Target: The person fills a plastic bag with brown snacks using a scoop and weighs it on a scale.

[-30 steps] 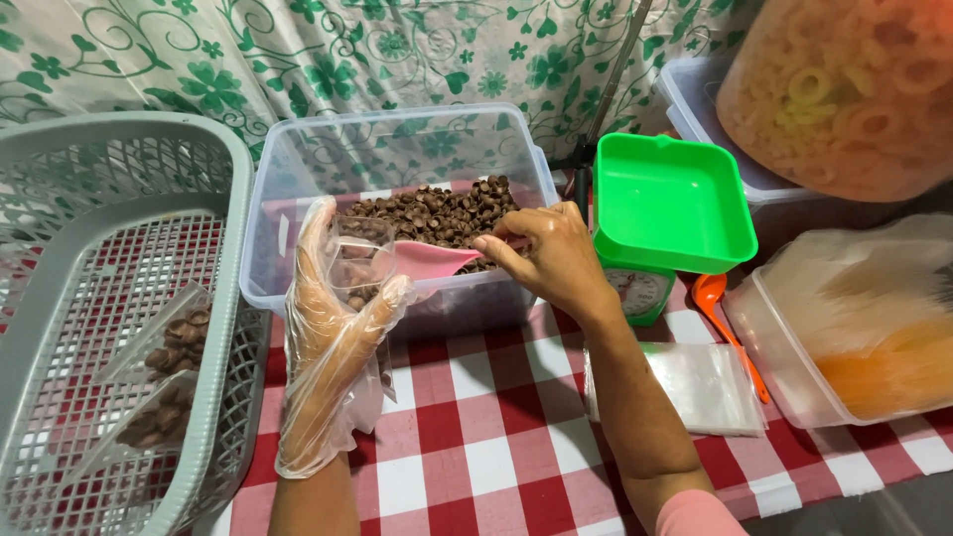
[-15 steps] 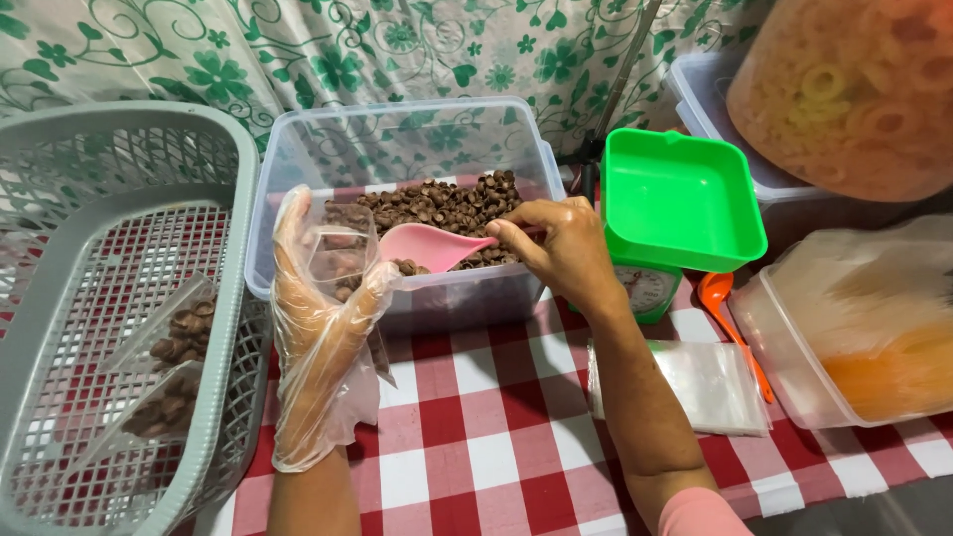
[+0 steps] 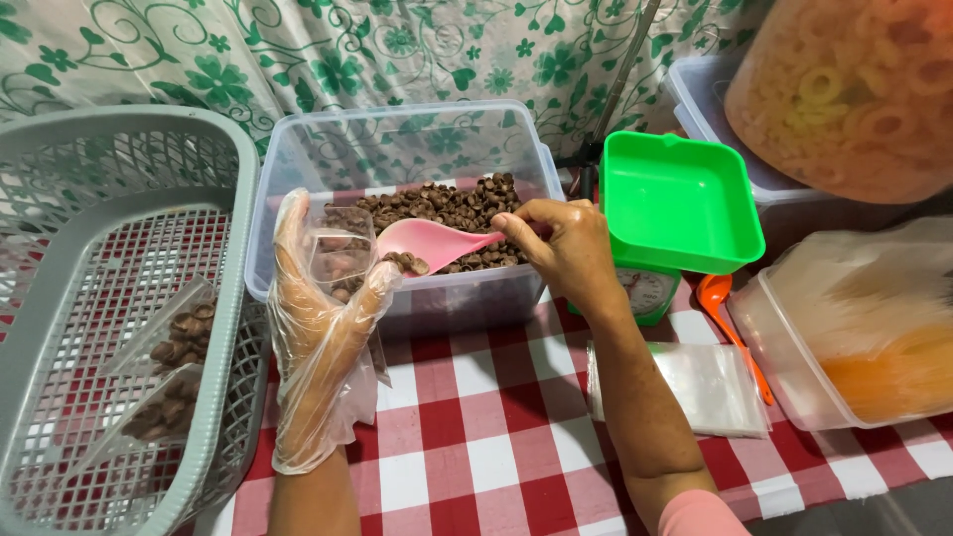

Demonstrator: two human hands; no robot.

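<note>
My left hand (image 3: 318, 328), in a loose clear plastic glove, holds a small clear plastic bag (image 3: 342, 253) open at the near rim of a clear plastic tub (image 3: 298, 159). The tub holds brown round snack pieces (image 3: 447, 208). My right hand (image 3: 561, 248) grips a pink scoop (image 3: 432, 243) by its handle. The scoop's bowl points at the bag's mouth, with a few brown pieces at its edge.
A grey mesh basket (image 3: 60, 258) at the left holds filled clear bags of brown snack (image 3: 169, 377). A green scale tray (image 3: 675, 203) sits right of the tub, with an orange scoop (image 3: 720, 303), a stack of empty bags (image 3: 695, 387) and tubs of yellow-orange snacks (image 3: 864, 337) nearby.
The pink scoop has dipped through the brown pieces and swung left to the bag's mouth. My gloved left hand has shifted slightly, still holding the bag.
</note>
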